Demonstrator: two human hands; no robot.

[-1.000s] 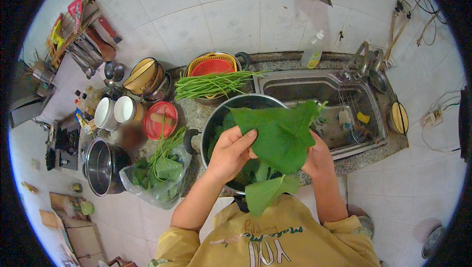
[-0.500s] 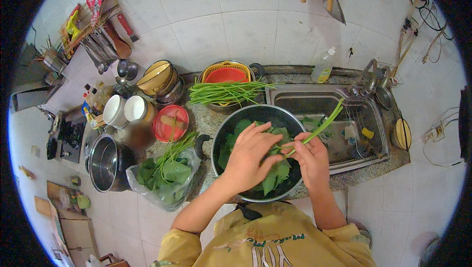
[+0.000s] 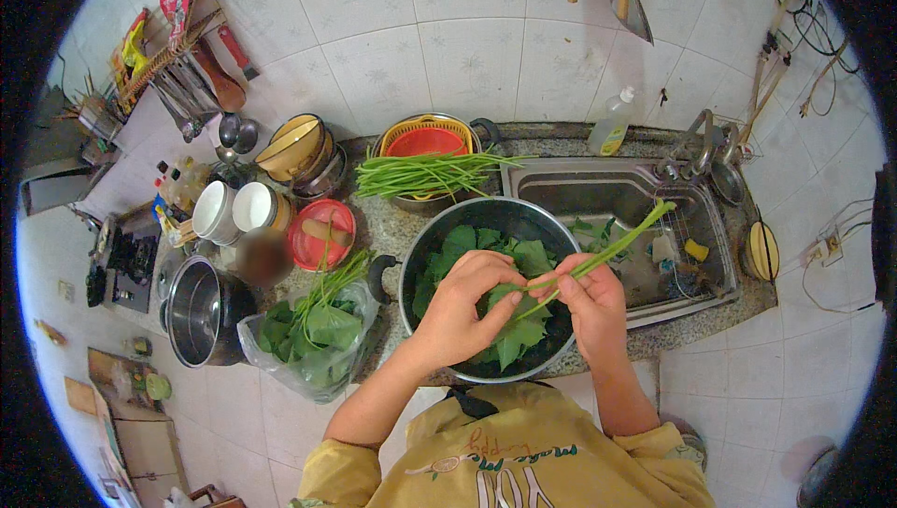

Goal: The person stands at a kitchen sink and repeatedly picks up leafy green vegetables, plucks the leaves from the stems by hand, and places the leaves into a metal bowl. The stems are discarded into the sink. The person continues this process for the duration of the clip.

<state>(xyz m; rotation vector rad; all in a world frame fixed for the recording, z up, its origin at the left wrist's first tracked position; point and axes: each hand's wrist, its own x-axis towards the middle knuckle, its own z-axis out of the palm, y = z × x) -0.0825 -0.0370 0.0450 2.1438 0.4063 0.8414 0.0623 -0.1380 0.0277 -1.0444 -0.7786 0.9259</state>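
Note:
My right hand (image 3: 596,307) is closed around a bundle of long green leaf stems (image 3: 628,240), which points up and right toward the sink. The thumb and forefinger of my left hand (image 3: 464,307) pinch the lower end of a stem. Both hands are over a large dark pot (image 3: 405,270) with a metal rim. Broad green leaves (image 3: 512,347) lie inside it, partly hidden beneath my hands. Left of the pot, a clear plastic bag (image 3: 350,363) holds more leafy stems (image 3: 329,324).
Cut green stems (image 3: 425,174) lie across a yellow colander (image 3: 381,139) behind the pot. A metal sink (image 3: 719,284) is at the right. Leftward stand a red dish (image 3: 341,251), an empty-looking dark pot (image 3: 201,316), white bowls (image 3: 217,214) and a stove (image 3: 140,265).
My left hand's spread fingers have curled into a pinch on the stem. The stem tips have shifted right and slightly down. My right hand keeps its grip.

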